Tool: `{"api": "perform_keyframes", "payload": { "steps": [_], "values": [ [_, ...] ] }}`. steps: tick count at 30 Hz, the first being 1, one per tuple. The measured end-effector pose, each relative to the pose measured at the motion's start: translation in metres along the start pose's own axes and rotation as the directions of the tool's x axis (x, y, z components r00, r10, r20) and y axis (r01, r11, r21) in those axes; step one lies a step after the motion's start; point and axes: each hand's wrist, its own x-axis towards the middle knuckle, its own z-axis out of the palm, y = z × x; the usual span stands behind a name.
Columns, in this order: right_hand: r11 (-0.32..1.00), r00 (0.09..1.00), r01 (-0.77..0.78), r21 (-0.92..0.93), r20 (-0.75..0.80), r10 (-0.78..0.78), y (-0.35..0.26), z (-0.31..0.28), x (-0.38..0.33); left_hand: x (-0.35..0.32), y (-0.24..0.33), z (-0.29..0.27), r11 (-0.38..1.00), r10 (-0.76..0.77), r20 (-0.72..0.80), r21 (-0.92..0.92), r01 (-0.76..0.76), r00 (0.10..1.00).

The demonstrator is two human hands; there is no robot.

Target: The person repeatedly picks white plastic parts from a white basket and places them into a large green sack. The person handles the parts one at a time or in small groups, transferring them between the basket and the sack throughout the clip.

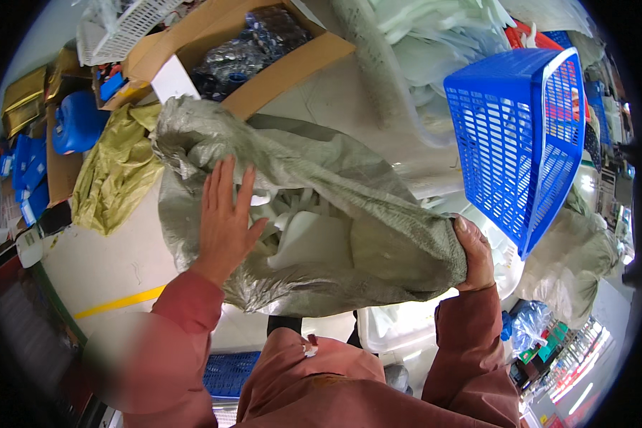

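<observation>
A grey-green woven sack (399, 214) lies before me with its mouth gaping upward. Inside it are white plastic pieces (310, 241), some flat and some narrow; their exact kind I cannot make out. My right hand (475, 254) is closed round the sack's right end, thumb on top and fingers hidden behind the fabric. At the left side of the mouth, my left hand (226, 217) has its fingers stretched out and apart, over the sack's rim and holding nothing. Whether its palm touches the fabric I cannot tell.
A blue slatted basket (496, 135) stands at the right, near a large bin of translucent sheets (442, 36). Beyond the sack is an open cardboard box (292, 78) with plastic-wrapped items. A yellowish sack (114, 171) and blue jug (80, 123) are at the left.
</observation>
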Motion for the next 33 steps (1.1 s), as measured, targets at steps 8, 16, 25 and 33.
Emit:
{"api": "perform_keyframes", "payload": {
  "steps": [8, 16, 25, 33],
  "values": [
    [0.998, 0.994, 0.049, -0.041, -0.093, -0.053, 0.011, -0.014, -0.017, 0.084, -0.054, 0.079, 0.975, 0.000, 0.109, -0.221, 0.024, 0.994],
    [0.054, 0.815, 0.068, -0.996, 0.024, -0.579, 0.000, -0.029, 0.101, 0.088, -0.062, -0.067, 0.643, -0.069, 0.860, -0.348, 0.682, 0.505],
    [0.118, 0.640, 0.755, -0.645, 0.687, -0.344, 0.076, 0.083, 0.021, 0.090, -0.032, -0.088, 0.036, -0.358, 0.598, -0.758, 0.651, 0.717],
    [-0.128, 0.527, 0.795, -0.593, 0.779, -0.340, 0.121, 0.088, 0.026, 0.137, -0.058, -0.081, -0.282, -0.311, 0.543, -0.836, 0.470, 0.780]
  ]
}}
